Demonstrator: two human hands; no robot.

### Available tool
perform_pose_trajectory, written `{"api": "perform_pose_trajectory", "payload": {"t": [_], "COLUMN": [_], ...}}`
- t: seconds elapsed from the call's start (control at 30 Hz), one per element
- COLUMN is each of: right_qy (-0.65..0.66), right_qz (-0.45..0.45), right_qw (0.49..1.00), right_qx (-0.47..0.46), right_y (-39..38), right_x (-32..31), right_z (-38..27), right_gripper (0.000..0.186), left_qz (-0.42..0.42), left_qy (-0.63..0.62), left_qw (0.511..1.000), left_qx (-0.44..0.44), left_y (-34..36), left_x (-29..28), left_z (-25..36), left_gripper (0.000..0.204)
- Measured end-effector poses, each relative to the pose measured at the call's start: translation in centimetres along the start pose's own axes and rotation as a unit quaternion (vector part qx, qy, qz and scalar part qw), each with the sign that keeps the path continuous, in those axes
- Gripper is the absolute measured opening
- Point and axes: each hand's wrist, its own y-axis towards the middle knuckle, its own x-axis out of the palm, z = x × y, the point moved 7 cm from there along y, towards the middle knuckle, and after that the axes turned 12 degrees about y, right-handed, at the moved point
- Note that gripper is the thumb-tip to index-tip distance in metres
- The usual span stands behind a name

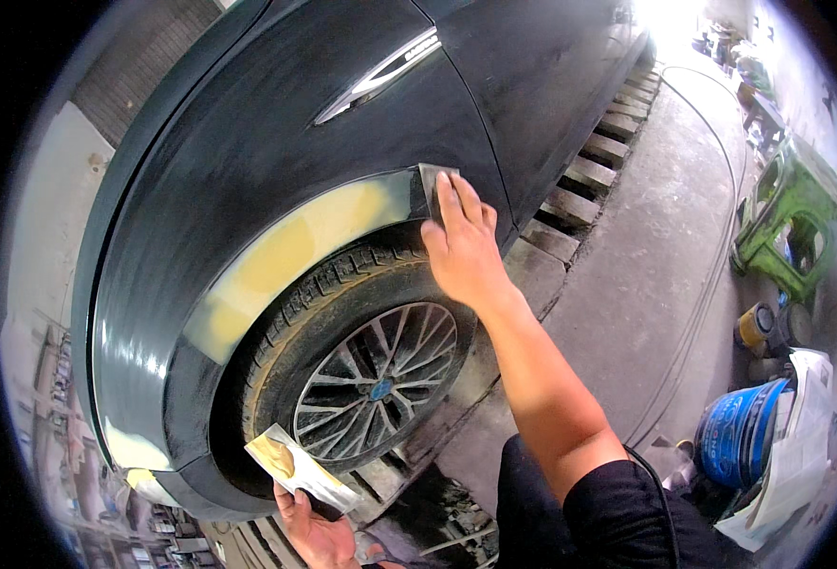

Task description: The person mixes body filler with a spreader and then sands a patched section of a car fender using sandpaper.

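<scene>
My right hand (463, 237) presses a thin flat grey putty spreader (431, 190) against the dark car fender (276, 142), just past the upper right end of a patch of yellow putty (295, 242). That patch follows the wheel arch, with pale blended edges. Low down, beside the tyre (271, 379), my left hand (319, 539) grips a pale putty board (319, 482) by its lower edge. A smear of yellow-brown putty lies on the board's upper left part. Some of the left fingers are hidden behind it.
The spoked wheel (377, 389) sits under the arch, and a slatted floor grating (589, 175) runs beside the car. To the right are a green plastic stool (793, 223), a blue bucket (736, 436) with paper sheets (783, 474), a small can (755, 325) and a hose (717, 275) on the floor.
</scene>
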Motion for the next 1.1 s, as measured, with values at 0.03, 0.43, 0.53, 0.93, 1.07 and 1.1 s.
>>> {"api": "perform_pose_trajectory", "payload": {"t": [0.03,0.43,0.53,0.93,1.07,1.1], "right_qy": [0.004,0.025,0.025,0.038,0.116,0.181], "right_qz": [-0.01,-0.058,-0.07,-0.069,-0.19,-0.183], "right_qw": [0.999,0.998,0.997,0.993,0.971,0.965], "right_qx": [0.031,0.02,-0.004,0.084,0.083,0.052], "right_y": [0.8,-3.7,-5.1,-3.5,-7.8,-8.7], "right_x": [0.1,4.1,4.3,3.3,3.8,3.1], "right_z": [0.2,-5.3,-5.8,-1.8,-8.5,-9.9], "right_gripper": [0.057,0.067,0.067,0.06,0.06,0.059], "left_qz": [0.0,-0.008,0.002,0.012,-0.018,-0.023], "left_qy": [-0.001,-0.011,-0.03,-0.027,-0.036,-0.043], "left_qw": [1.0,1.0,0.999,1.0,0.999,0.999], "left_qx": [0.0,-0.01,-0.025,-0.006,-0.009,-0.008], "left_y": [0.0,0.1,-0.2,-0.2,0.2,0.1], "left_x": [0.0,-0.4,-0.1,-1.2,0.2,0.5], "left_z": [0.0,-0.8,-0.8,-0.3,-0.3,-0.2], "left_gripper": [0.048,0.047,0.047,0.049,0.049,0.05]}}
